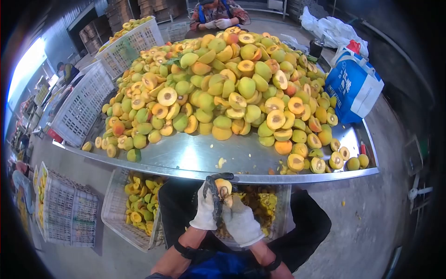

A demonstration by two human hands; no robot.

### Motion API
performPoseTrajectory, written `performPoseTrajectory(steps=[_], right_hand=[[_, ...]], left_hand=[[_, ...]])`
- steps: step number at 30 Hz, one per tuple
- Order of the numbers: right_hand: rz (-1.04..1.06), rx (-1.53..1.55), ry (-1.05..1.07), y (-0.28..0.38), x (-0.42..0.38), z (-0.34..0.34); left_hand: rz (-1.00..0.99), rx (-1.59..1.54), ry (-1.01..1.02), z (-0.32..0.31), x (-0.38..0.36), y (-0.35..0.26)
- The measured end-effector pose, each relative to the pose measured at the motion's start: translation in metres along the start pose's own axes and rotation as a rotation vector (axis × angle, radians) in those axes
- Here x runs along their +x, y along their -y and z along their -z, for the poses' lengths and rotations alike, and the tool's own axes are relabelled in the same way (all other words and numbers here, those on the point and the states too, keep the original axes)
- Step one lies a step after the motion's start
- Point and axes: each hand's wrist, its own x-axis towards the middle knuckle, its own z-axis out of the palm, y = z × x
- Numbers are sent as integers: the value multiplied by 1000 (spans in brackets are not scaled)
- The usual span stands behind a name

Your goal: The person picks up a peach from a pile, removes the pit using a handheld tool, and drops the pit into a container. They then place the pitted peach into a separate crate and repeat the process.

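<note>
My left hand, in a white glove with black-coated fingers, is closed around a peach half just in front of the table's near edge. The cut face and brown centre of the half show between the fingers. My right hand, in a white knit glove, is closed and presses up against the lower side of that half. Whatever its fingers grip is hidden. Beyond both hands, a large heap of halved peaches, yellow, green and reddish, lies on the metal table.
Below the table edge stand a crate of peach pieces and a container with yellow scraps. White crates line the left side. A blue and white bag stands at the right corner. Another person sits across the heap.
</note>
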Motion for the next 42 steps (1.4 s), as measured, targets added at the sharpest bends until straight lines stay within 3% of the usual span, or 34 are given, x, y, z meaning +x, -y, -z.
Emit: performPoseTrajectory(steps=[3,6,8,15,18,21,23,25,26,29,31,32,35,36,39,40,42], right_hand=[[17,-25,82,-7,5,4],[38,-22,-116,2,-1,-3],[-5,46,-120,-1,0,-6],[18,-78,-54,-5,4,4],[65,-93,-38,-9,5,4],[66,-78,-59,-9,6,7],[49,-107,-10,-10,7,10],[26,-174,101,-13,8,17],[32,-160,106,-16,7,19],[62,-82,123,-22,4,19],[92,17,121,-18,1,17],[35,102,106,-18,-1,12],[-89,260,90,-19,-8,2],[-96,249,102,-16,-9,2],[56,171,61,-7,-9,6],[134,135,42,-6,-11,7],[193,111,33,-7,-13,4]], left_hand=[[-18,76,-8,0,1,2],[22,135,-31,-6,4,3],[64,133,-73,-14,7,3],[85,-124,-123,-16,10,7],[95,-55,-91,-7,6,4],[-79,258,-92,-15,4,6],[-54,327,-27,-12,3,2],[-268,709,56,-2,5,-4],[-501,1052,110,5,8,-8],[-79,718,199,5,19,-13],[-37,991,515,-4,35,-49],[138,925,542,-7,41,-54],[287,777,547,-3,46,-59],[236,702,413,2,37,-55],[-17,347,499,5,25,-36],[23,283,376,0,15,-31],[7,251,323,3,8,-20]])
